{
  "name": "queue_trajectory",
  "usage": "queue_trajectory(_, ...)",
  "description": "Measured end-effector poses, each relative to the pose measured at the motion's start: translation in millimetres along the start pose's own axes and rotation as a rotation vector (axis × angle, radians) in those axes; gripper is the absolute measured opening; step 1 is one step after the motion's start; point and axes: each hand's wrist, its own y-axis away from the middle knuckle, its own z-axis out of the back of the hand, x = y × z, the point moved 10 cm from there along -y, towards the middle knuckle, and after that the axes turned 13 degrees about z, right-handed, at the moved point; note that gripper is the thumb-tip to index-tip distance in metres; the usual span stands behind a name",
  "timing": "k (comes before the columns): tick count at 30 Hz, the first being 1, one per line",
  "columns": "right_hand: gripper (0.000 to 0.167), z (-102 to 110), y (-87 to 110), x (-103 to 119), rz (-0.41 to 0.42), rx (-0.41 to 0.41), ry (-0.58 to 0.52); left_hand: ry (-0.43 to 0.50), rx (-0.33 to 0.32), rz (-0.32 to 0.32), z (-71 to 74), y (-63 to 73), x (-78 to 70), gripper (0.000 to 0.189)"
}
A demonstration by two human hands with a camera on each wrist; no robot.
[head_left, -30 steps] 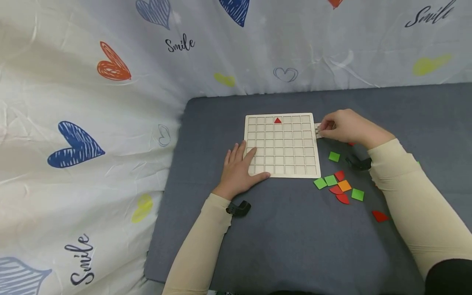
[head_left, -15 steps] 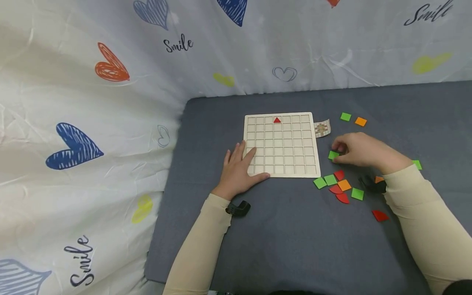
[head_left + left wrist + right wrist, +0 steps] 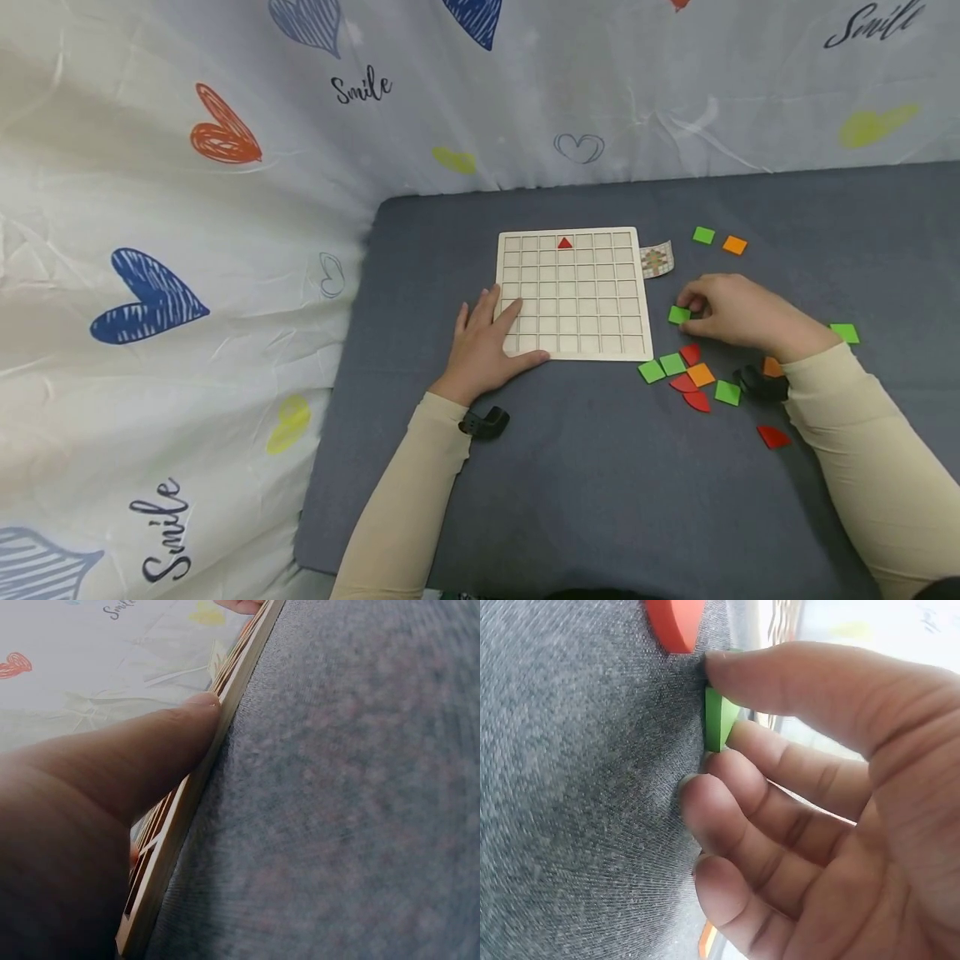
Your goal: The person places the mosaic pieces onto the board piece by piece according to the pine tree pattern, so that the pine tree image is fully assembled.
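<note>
A pale wooden grid board (image 3: pixel 573 321) lies on the table, with one red triangle tile (image 3: pixel 565 243) in its top row. My left hand (image 3: pixel 483 350) rests on the board's lower left corner with fingers spread. In the left wrist view the thumb (image 3: pixel 161 742) lies along the board's edge. To the right of the board, my right hand (image 3: pixel 738 312) pinches a green square tile (image 3: pixel 678 315) between thumb and fingers. The right wrist view shows this green tile (image 3: pixel 718 720) at the cloth, the thumb at one side and a fingertip at the other.
Below the right hand lie several loose tiles, including a green square (image 3: pixel 727 393), an orange square (image 3: pixel 701 376) and a red quarter-round (image 3: pixel 773 437). A patterned card (image 3: pixel 657 260) sticks out from the board's right side. Farther back are another green tile (image 3: pixel 703 235) and an orange tile (image 3: pixel 735 245).
My right hand has moved from the patterned card toward me, down to the green square tile, and now pinches it. The left hand has stayed on the board.
</note>
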Motion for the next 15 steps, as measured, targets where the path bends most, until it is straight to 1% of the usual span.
queue_trajectory(9,0.029,0,0.5,0,-0.032,0.025,0.006,0.007,0.013,-0.005,1.0,2.0,-3.1,0.101)
queue_trajectory(15,0.028,15,-3.0,6,-0.022,-0.027,0.031,0.005,0.01,-0.006,0.0,3.8,-4.5,0.101)
